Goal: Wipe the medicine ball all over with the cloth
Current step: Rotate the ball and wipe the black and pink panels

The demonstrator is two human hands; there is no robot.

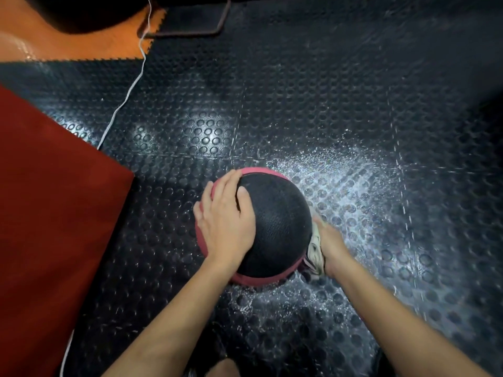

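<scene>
The medicine ball [275, 227], black with red bands, sits on the studded black floor at the middle of the view. My left hand [226, 216] lies flat on its upper left side, fingers spread over the black and red surface. My right hand [330, 240] presses a crumpled pale cloth [315, 250] against the ball's lower right side. The cloth is bunched between my palm and the ball, and most of it is hidden there. My right fingertips are out of sight behind the ball's curve.
A red mat [54, 213] covers the floor on the left. A white cord [122, 104] runs from the top down along the mat's edge. An orange floor tile [81, 47] and a dark metal frame [190, 25] lie at the top left.
</scene>
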